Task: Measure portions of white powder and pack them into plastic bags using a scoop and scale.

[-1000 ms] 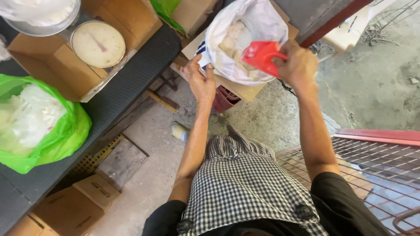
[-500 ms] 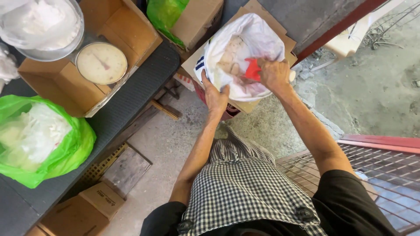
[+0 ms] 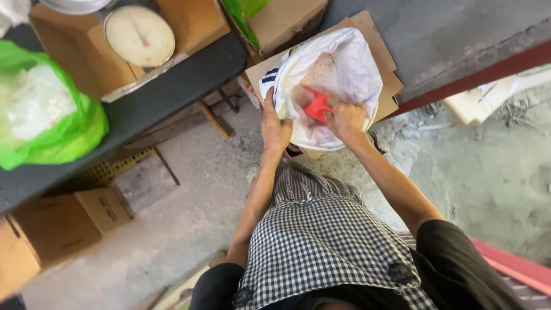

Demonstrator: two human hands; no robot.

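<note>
A white plastic sack [image 3: 350, 63] stands open inside a cardboard box [image 3: 385, 74] in front of me. My left hand [image 3: 275, 127] grips the sack's near rim and holds the mouth apart. My right hand [image 3: 344, 119] is inside the opening, closed on a red plastic scoop [image 3: 317, 106] that dips into the pale contents. A checked apron covers my front below the arms.
A dark table [image 3: 172, 86] at left carries a round dial scale [image 3: 140, 35] in a cardboard box and a green bag [image 3: 51, 123] of white material. More cardboard boxes [image 3: 54, 227] sit under the table on the concrete floor. A red rail [image 3: 511, 270] runs at lower right.
My right hand has carried the red scoop from above the sack's rim down into the sack. My left hand stays on the rim. The camera has shifted slightly.
</note>
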